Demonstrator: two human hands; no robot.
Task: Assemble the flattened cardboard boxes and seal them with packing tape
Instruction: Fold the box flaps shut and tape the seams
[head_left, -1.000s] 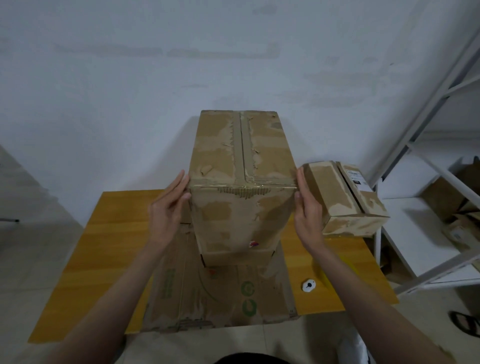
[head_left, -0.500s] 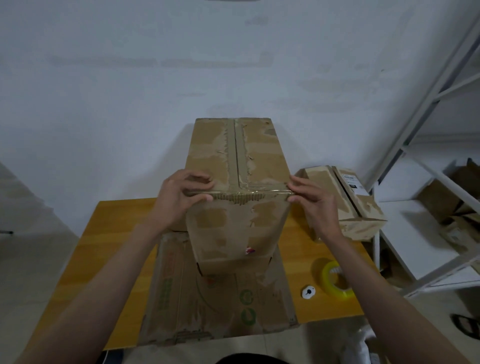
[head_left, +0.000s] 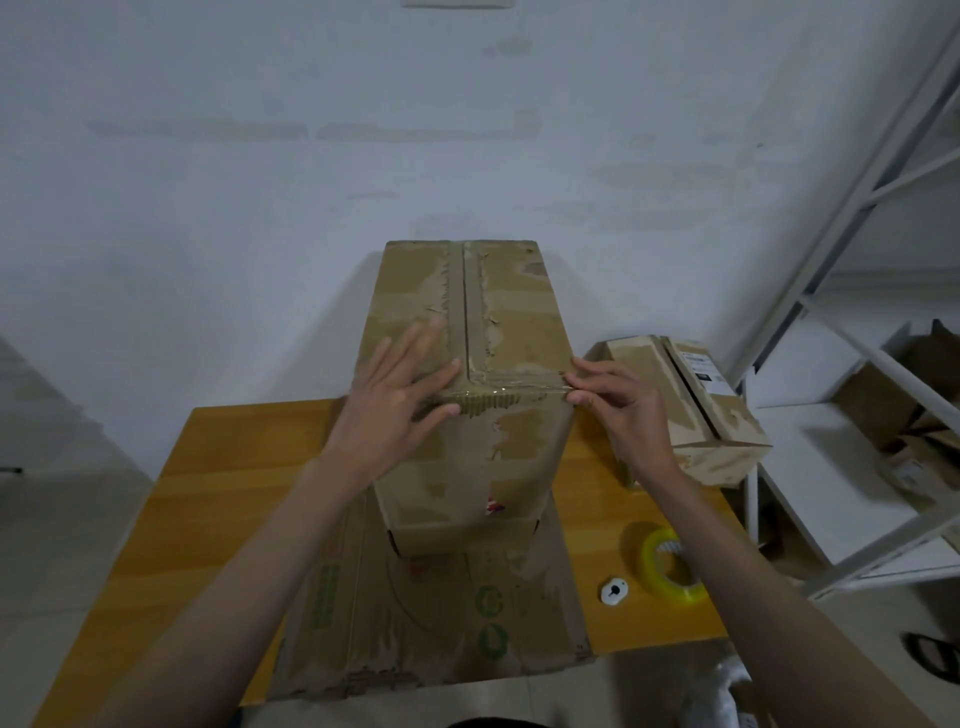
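- While a tall cardboard box (head_left: 467, 374) stands upright on a flattened cardboard sheet (head_left: 431, 608) in the middle of the wooden table (head_left: 218, 467), other things crowd its right side.
- Just right of the tall box sits a smaller taped box (head_left: 691, 410), its far end carrying a white printed label; the right forearm crosses in front of its near corner.
- Near the table's right front edge lies a roll of yellowish transparent packing tape (head_left: 670, 566), partly hidden by the right forearm, and beside it a small white round object (head_left: 614, 592) with a dark centre.
- Right of the table stands a white metal shelf rack (head_left: 841, 364) holding loose brown cardboard on its lower level.
- Behind everything rises a pale, patchy wall (head_left: 260, 182).
- Left hand (head_left: 400, 400) lies flat with straight, spread fingers pressing the box's top near the front left edge, thumb down on the front face.
- Right hand (head_left: 618, 405) has curled fingers pinching at the top front right corner, where a glossy strip of tape runs along the edge.
- Surface of the tall box is worn: torn paper patches show lighter and darker brown, and a taped seam runs down the middle of the top.
- Flattened sheet bears green printed marks, including recycling symbols, and overhangs the table's front edge.
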